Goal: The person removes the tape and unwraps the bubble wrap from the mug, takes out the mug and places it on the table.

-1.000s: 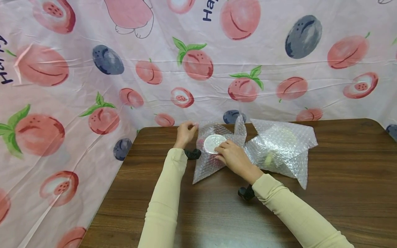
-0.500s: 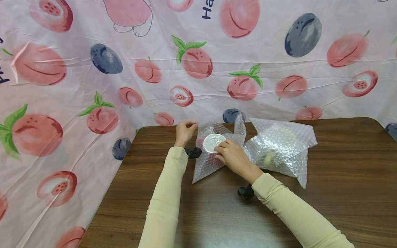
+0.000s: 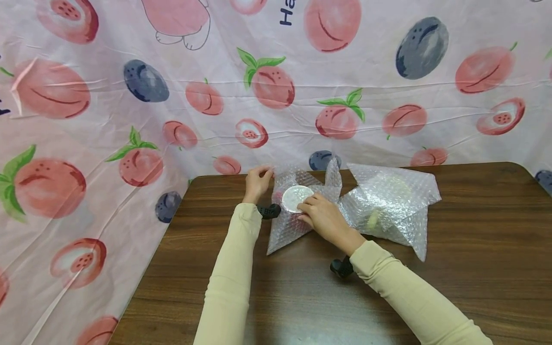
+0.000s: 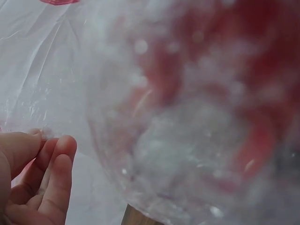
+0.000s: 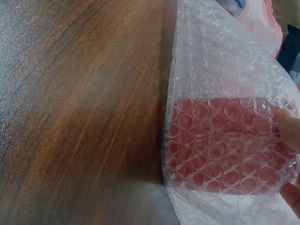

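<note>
Bubble wrap [image 3: 286,235] lies toward the far edge of the table [image 3: 487,239], left of its middle, one pointed corner aimed at the near edge and another part standing up in a peak at the back. The biggest thing around it is a cloth [image 3: 276,43] printed with peaches and dark blue fruit, which hangs behind the table and down its left side. Next comes the table itself, brown with wood grain and a shine near the front. Two cream sleeves [image 3: 228,268] reach in across it. A second bundle [image 3: 401,206] of clear wrap sits just to the right, a pale yellow-green patch [image 3: 373,221] showing through. The right hand [image 3: 324,218] grips a red item [image 5: 229,145] through the bubbles, thumb and fingers bent against its side. The left hand [image 3: 257,184] pinches the left edge of the wrap between thumb and fingertips. The red item's full shape is hidden. A white disc [image 3: 295,198] faces up beside the right hand, partly covered by it; whether it belongs to the red item, I cannot tell. Smaller are two black gadgets [image 3: 269,212], one at each wrist
</note>
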Tool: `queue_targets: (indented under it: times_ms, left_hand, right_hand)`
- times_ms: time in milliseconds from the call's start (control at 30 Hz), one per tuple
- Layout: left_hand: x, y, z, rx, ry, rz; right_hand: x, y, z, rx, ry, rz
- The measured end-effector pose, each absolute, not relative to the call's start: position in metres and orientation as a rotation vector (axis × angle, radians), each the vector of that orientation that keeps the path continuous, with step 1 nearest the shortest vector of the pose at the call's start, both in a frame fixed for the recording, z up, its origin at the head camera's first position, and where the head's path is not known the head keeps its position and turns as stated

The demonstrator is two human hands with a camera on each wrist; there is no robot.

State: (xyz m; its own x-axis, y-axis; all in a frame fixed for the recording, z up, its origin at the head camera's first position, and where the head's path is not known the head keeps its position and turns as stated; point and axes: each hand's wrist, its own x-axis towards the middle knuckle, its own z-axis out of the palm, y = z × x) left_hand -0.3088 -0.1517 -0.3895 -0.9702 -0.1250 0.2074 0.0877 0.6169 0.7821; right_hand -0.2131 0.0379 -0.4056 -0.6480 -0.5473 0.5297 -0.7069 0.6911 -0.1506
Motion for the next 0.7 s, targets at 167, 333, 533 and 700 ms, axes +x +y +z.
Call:
queue_targets:
  times_ms: [167,333,533,700]
  left_hand:
    - [-0.320,-0.157,-0.402,-0.061,-2.599,-1.301]
    - [-0.428,-0.202,-0.527,-0.266,-2.562,-1.316]
    - [-0.436,-0.202,-0.534,-0.338,-2.616,-1.348]
    - [-0.420,-0.195,-0.514,-0.371,-2.642,-1.458]
  right_hand:
    - [-0.214,0.038,-0.406,0.975,-2.453,0.482]
    - [-0.213,0.038,-0.406,0.977,-2.458,0.485]
    - [-0.213,0.038,-0.405,0.975,-2.457,0.489]
    - [-0.213,0.038,-0.405,0.978,-2.453,0.487]
